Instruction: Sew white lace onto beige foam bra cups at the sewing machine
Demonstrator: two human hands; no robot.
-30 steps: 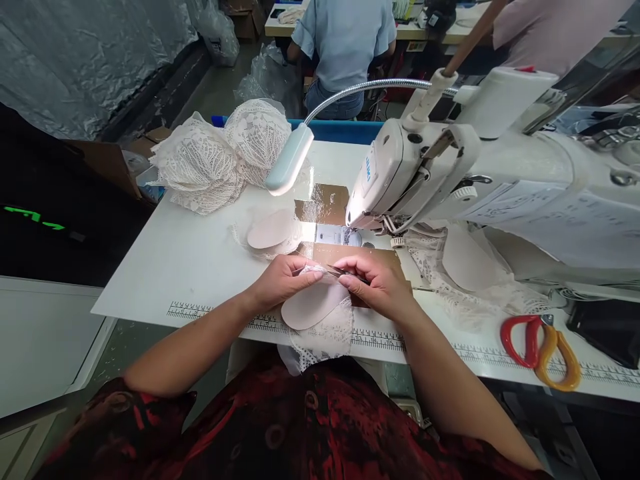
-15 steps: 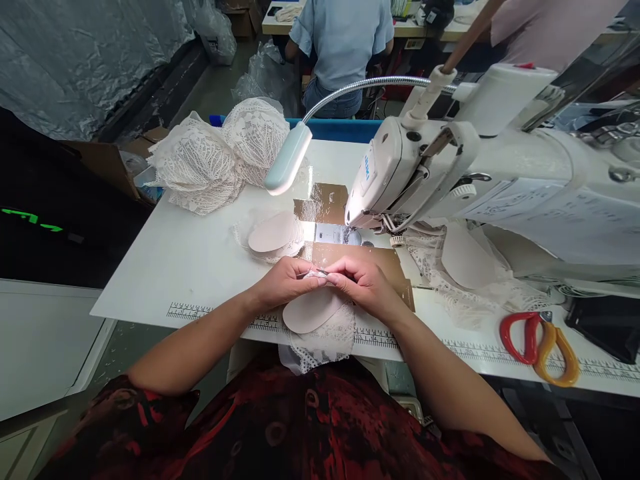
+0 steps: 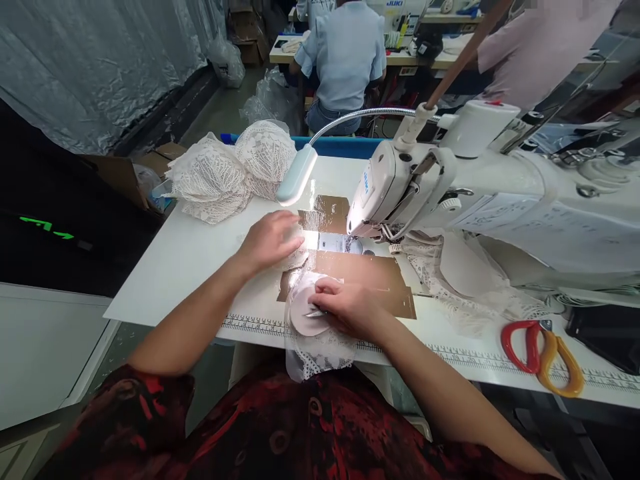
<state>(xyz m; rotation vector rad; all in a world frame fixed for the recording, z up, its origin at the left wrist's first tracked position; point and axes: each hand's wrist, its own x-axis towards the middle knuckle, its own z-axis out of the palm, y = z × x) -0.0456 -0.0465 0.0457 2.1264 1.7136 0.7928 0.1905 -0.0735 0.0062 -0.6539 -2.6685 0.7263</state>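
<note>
My right hand rests curled on a pale oval foam pad with lace at the table's near edge, and a small metal snipper shows under its fingers. The lace hangs over the edge toward my lap. My left hand reaches forward, fingers spread and lying over a second pad-and-lace piece beside the sewing machine's lit needle plate.
The white sewing machine fills the right side, its gooseneck lamp hanging over the work. Finished lace cups are piled at the back left. More lace and pads lie under the machine arm. Red-and-orange scissors lie at right. People sit behind.
My left hand let go of the near pad and moved forward onto the pad by the needle plate. My right hand lowered the near piece flat onto the table. The camera tilted up slightly.
</note>
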